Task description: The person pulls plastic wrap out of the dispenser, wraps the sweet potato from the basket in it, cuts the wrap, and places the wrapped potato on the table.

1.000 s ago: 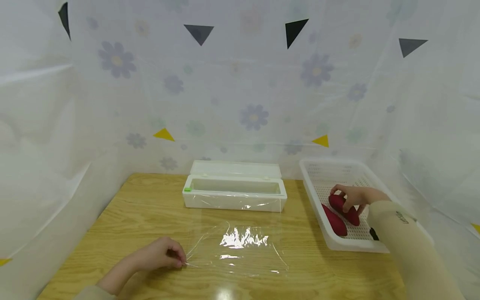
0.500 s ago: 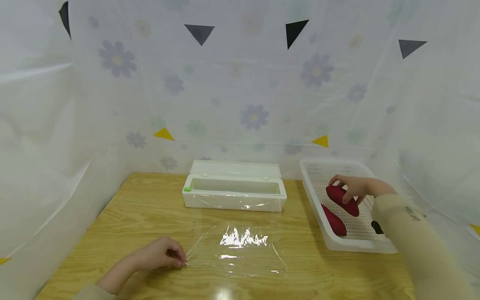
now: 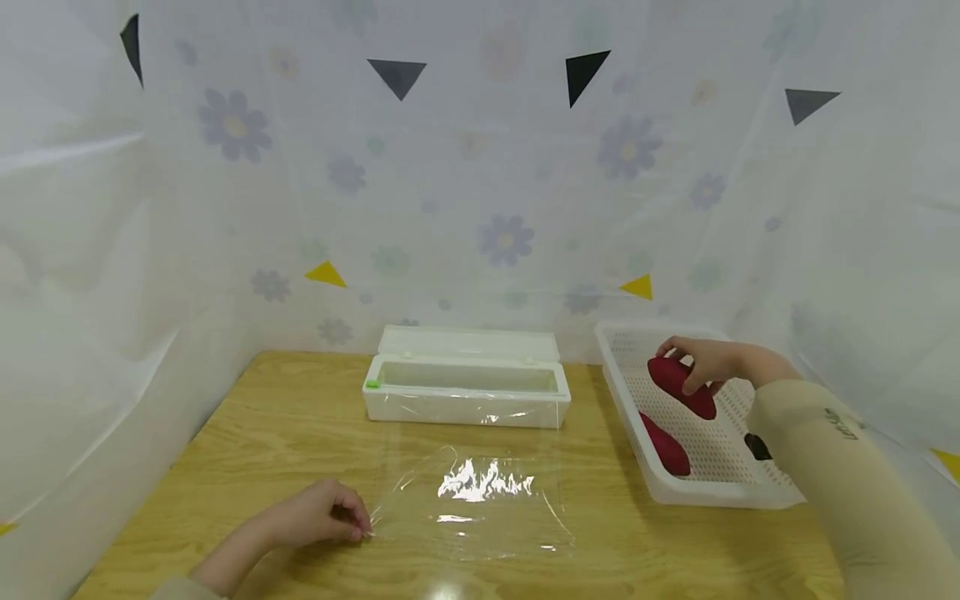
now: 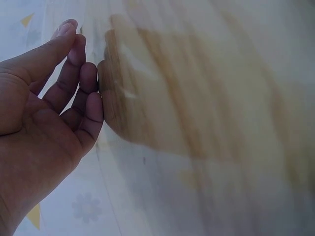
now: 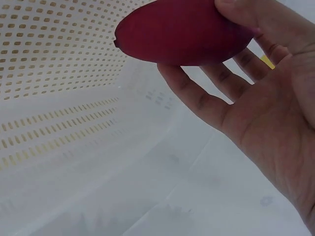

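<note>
My left hand (image 3: 318, 512) pinches the near left corner of a clear sheet of cling film (image 3: 495, 521) between thumb and fingertips. The film runs over the table from the front of a white cling film dispenser (image 3: 465, 408), whose lid stands up. At the right, my right hand (image 3: 705, 364) grips a dark red sweet potato (image 3: 675, 383) with thumb and fingers, holding it up over a white basket (image 3: 720, 497). The right wrist view shows the tapered sweet potato (image 5: 182, 32) with the basket wall behind. A second sweet potato (image 3: 666, 446) lies at the basket's left side.
A dark object (image 3: 757, 447) lies in the basket, partly hidden by my right sleeve (image 3: 825, 450). A green slider (image 3: 372, 384) sits at the dispenser's left end. A patterned plastic curtain (image 3: 465, 183) stands behind the wooden table (image 3: 277, 425) and at both sides.
My right hand has lifted the sweet potato up from the basket floor and slightly away from me. More of the dark object shows. The left hand keeps its place at the film corner.
</note>
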The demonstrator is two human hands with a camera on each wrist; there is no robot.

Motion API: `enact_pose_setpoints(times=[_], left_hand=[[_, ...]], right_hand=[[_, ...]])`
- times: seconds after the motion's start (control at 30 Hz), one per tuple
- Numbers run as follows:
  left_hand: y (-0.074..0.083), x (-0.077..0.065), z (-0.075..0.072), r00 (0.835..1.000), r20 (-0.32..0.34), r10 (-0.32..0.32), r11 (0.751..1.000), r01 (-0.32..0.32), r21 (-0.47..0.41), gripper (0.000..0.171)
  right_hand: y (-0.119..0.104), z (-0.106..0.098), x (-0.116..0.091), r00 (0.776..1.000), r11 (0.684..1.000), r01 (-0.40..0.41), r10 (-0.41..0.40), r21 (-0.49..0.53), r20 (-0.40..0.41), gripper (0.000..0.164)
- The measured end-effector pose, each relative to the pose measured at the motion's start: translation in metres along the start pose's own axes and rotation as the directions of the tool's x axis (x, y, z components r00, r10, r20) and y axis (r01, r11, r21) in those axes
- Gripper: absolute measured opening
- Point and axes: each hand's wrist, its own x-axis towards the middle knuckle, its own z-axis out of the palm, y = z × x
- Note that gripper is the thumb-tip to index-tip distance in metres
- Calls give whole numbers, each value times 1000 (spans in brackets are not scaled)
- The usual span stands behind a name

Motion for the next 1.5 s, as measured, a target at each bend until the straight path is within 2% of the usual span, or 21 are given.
enact_pose_setpoints(times=[0.17, 0.33, 0.5, 0.73, 1.0, 1.1, 1.37, 1.5], left_hand=[[-2, -1, 1, 1000, 2, 3, 1000, -3, -8, 7], [-3, -1, 0, 1000, 7, -30, 999, 30, -31, 8], [-4, -1, -2, 1000, 0, -30, 999, 30, -9, 8], [-5, -3, -2, 1000, -5, -24, 1000, 24, 15, 6], [-5, -3, -1, 998, -15, -59, 998, 59, 6, 6], [-7, -3, -2, 998, -15, -53, 999, 53, 6, 7], [-9, -2, -3, 1000, -12, -24, 1000, 24, 16, 9], [-8, -2, -3, 1000, -13, -27, 1000, 27, 16, 8]], right_hand=[[-12, -1, -5, 997, 997, 73, -73, -3, -20, 69], [-27, -4, -10, 989, 990, 137, -138, -24, -47, 66], [-39, -8, -14, 978, 982, 181, -186, -63, -95, 65], [-62, -7, -20, 942, 952, 287, -300, -107, -149, 63], [-92, -5, -34, 910, 930, 340, -362, -137, -201, 64], [-100, -3, -38, 896, 920, 358, -387, -162, -218, 64], [-116, 8, -45, 846, 876, 450, -480, -174, -233, 61], [-118, 14, -44, 809, 847, 503, -531, -169, -254, 62]])
